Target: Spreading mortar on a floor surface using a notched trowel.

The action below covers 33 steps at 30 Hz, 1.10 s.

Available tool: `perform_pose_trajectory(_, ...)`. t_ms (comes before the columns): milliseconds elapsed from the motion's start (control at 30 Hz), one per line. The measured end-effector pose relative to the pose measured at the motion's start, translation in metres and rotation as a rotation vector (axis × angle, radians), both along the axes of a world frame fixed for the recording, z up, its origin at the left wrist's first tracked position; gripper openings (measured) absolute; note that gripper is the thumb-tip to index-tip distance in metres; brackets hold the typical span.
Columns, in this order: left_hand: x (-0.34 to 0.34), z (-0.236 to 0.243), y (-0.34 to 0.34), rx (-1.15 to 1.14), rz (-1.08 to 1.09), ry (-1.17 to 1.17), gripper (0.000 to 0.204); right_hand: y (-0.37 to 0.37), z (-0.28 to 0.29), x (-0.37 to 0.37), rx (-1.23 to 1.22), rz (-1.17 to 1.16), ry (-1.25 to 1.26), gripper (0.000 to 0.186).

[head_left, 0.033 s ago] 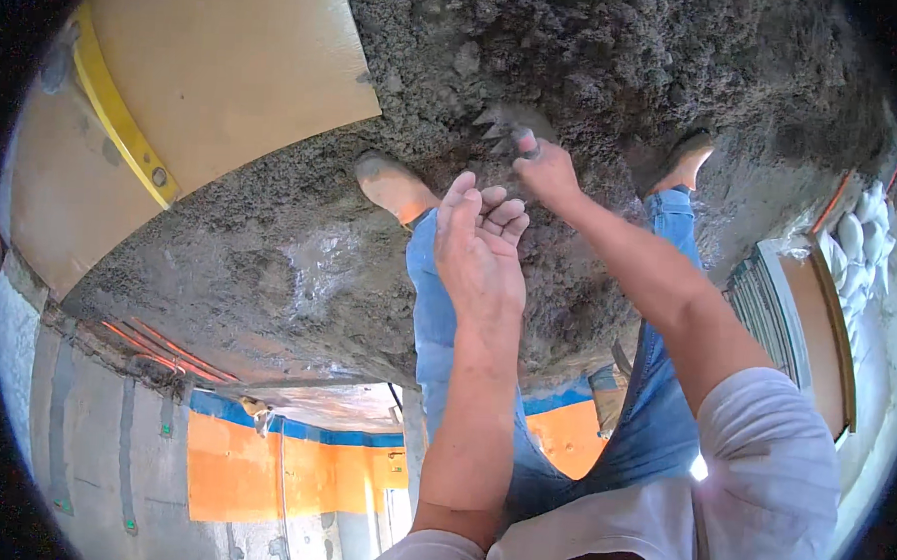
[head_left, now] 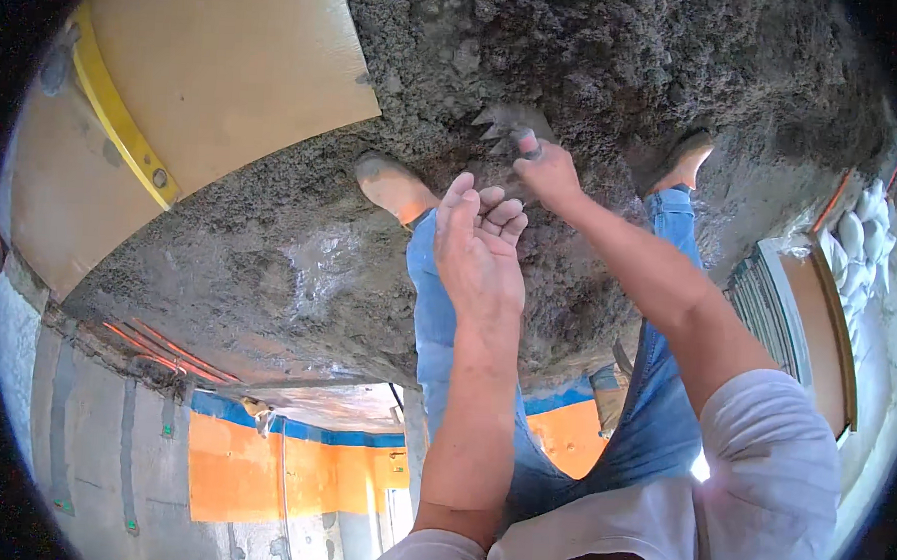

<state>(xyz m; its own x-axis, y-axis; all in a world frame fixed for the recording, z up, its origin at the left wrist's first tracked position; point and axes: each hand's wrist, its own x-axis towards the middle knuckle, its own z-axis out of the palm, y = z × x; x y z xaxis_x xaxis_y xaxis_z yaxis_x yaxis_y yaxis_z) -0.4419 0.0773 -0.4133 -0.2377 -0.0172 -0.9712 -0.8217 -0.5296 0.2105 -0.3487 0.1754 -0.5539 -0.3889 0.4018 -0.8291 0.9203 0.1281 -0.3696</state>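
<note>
My right hand (head_left: 548, 172) grips the handle of a grey metal tool (head_left: 508, 122) with a jagged-looking edge, low over the dark, crumbly mortar bed (head_left: 618, 57); whether the blade touches it is unclear. My left hand (head_left: 482, 236) is raised palm-up nearer the camera, below and left of the tool, its fingers loosely bent and apart, holding nothing. My shoes (head_left: 392, 189) stand on the rough grey surface either side of the hands.
A large tan board or tile (head_left: 258, 61) lies at upper left, with a yellow level (head_left: 116, 95) beside it. Orange conduits (head_left: 145, 347) run at left. At right are stacked panels (head_left: 806, 346) and white bags (head_left: 855, 243). Orange-painted walls (head_left: 240, 466) appear at the lower edge.
</note>
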Motion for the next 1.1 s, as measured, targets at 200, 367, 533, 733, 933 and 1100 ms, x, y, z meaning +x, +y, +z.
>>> perform_pose_trajectory(200,-0.001,0.004,0.006,-0.021,0.005,0.021,0.030,0.024,0.055,-0.008,-0.277,-0.347,-0.047,0.020)
perform_pose_trajectory(367,0.005,0.000,0.008,-0.014,-0.023,-0.015,0.028,-0.012,0.065,0.141,-0.066,0.165,-0.163,0.030)
perform_pose_trajectory(533,0.007,0.007,0.009,-0.008,-0.064,0.014,0.029,-0.019,0.032,0.195,0.021,0.218,-0.423,0.035)
perform_pose_trajectory(733,0.017,0.008,0.012,0.007,-0.069,0.012,0.029,-0.025,-0.026,0.138,-0.001,0.151,-0.280,0.034)
perform_pose_trajectory(933,0.021,0.005,0.021,0.003,-0.049,0.047,0.028,-0.033,-0.030,0.131,-0.002,0.111,-0.247,0.032)
perform_pose_trajectory(1100,0.020,0.008,0.018,-0.007,-0.076,0.032,0.028,-0.035,-0.016,0.128,0.071,0.139,-0.267,0.031)
